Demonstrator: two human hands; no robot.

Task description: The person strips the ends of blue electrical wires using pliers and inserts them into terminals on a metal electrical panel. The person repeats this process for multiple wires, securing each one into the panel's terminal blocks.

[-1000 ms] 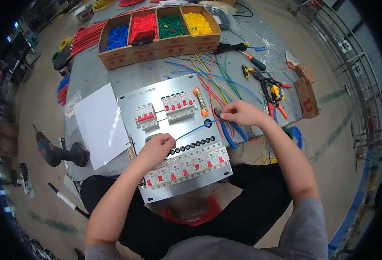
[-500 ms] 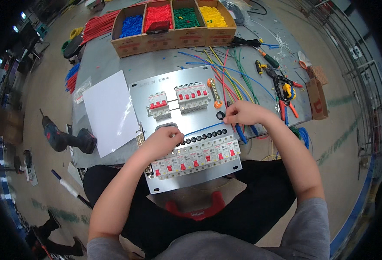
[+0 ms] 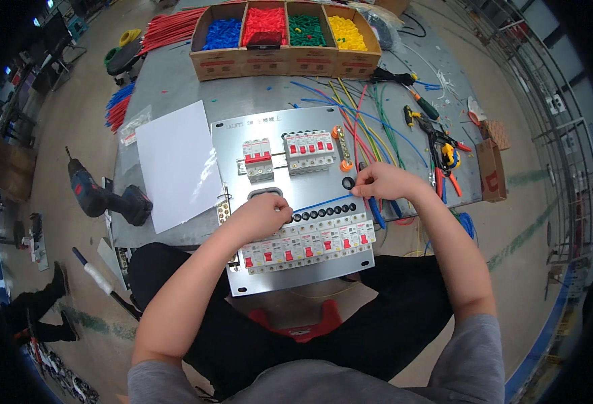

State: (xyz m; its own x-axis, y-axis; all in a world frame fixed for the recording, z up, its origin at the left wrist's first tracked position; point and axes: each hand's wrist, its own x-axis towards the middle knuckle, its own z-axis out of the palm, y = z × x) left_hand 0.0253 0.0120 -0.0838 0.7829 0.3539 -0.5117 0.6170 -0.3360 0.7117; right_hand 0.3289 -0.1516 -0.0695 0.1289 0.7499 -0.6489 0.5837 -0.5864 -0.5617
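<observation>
Grey metal workbench (image 3: 175, 81), brownish concrete floor (image 3: 61, 135), metal railing (image 3: 545, 74) at right, perhaps shelving, dim far-left corner.

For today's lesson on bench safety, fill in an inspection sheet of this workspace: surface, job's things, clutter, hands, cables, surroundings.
Surface: grey metal table, panel overhangs its near edge.
Job's things: metal panel with rows of breakers; blue wire running between the hands.
Clutter: white sheet; cardboard tray of blue, red, green, yellow pieces; pliers and screwdrivers; small brown box.
Hands: left hand on the panel at the wire's end; right hand pinches the wire.
Cables: loose coloured wires across the table.
Surroundings: cordless drill by the table's left edge; red wire bundle.
</observation>
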